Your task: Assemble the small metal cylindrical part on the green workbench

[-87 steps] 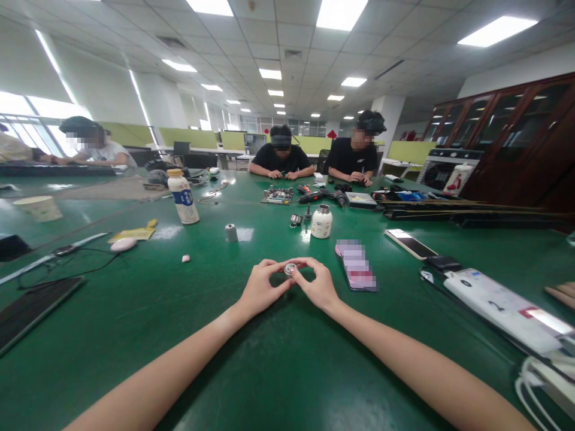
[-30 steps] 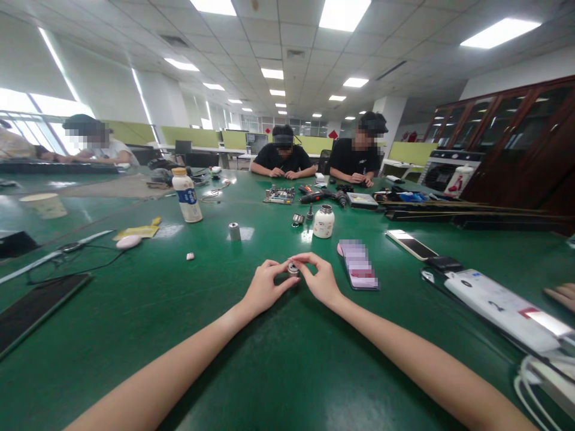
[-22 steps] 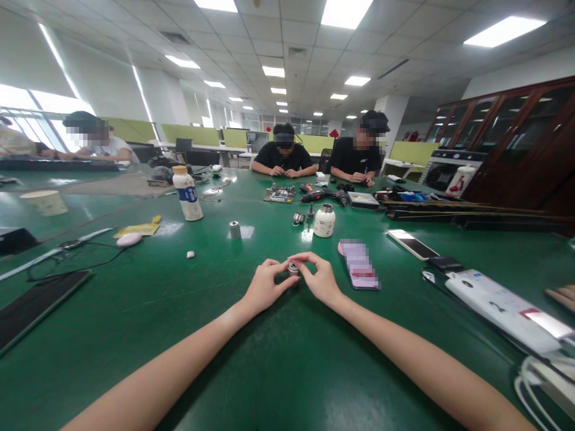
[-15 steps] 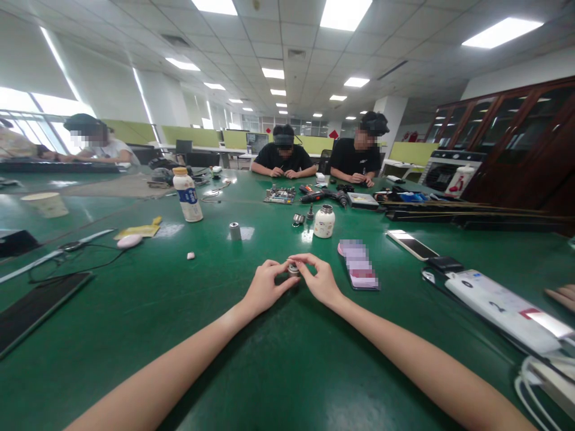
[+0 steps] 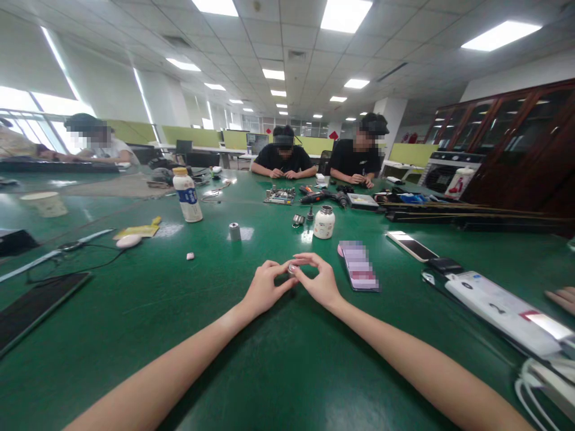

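A small silvery metal cylinder (image 5: pixel 291 269) sits between my two hands above the green table (image 5: pixel 224 377), mostly hidden by fingers. My left hand (image 5: pixel 266 287) grips it from the left, thumb low and index finger on top. On its right side, my right hand (image 5: pixel 320 281) holds it with the thumb across its near face and the index finger arched over the top. Beyond the hands stand a grey metal cylinder (image 5: pixel 235 231) and a cream jar with an open mouth (image 5: pixel 324 222). A phone with a lit screen (image 5: pixel 359 266) lies right of my right hand.
Farther back are a white bottle (image 5: pixel 187 197), a circuit board (image 5: pixel 280 195) and a power drill (image 5: pixel 326 196). Phones and cables (image 5: pixel 498 305) lie at right, a dark flat panel (image 5: pixel 40 308) at left. Two people (image 5: pixel 284 157) sit opposite; another hand (image 5: pixel 563 296) shows at the right edge.
My right thumb has moved up and across the cylinder's near face, covering more of it. The left hand has stayed nearly still, with the cylinder between both hands throughout.
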`<state>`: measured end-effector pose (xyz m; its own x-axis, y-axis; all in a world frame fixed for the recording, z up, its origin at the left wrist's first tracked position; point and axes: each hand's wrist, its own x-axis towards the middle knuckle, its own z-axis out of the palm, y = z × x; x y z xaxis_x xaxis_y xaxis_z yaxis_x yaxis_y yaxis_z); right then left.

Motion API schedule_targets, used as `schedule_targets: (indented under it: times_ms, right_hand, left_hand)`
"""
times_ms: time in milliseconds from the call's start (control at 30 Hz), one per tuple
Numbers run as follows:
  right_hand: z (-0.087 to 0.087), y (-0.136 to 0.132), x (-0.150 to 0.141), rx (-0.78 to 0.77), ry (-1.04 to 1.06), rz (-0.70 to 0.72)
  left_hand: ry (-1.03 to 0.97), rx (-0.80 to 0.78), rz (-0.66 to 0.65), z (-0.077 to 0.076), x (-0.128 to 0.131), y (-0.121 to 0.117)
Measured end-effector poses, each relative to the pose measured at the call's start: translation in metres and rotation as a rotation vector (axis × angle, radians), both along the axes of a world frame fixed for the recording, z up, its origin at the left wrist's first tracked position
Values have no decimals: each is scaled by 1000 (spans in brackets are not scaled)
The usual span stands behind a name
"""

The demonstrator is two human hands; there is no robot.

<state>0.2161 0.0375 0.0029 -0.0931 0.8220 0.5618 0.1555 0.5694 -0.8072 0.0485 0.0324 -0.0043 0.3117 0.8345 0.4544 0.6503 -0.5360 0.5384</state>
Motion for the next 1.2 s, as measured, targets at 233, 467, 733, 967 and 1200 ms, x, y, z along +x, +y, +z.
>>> schedule_targets:
  times_ms: [233, 467, 733, 967, 1200]
  right_hand:
    - [6, 8, -3, -31, 87, -56]
    - [-14, 28, 21, -92, 36, -277]
    - [-30, 31, 32, -166, -180, -335]
    - [-30, 30, 32, -150, -137, -321]
    - [-6, 22, 13, -9, 63, -11]
  left_hand:
    - [7, -2, 14, 0, 0, 0]
    - [34, -13, 26, 2, 1, -2]
    - [17, -25, 33, 0, 1, -1]
    - [-28, -29, 36, -2, 1, 1]
    - [-39, -72, 20, -1, 0, 2]
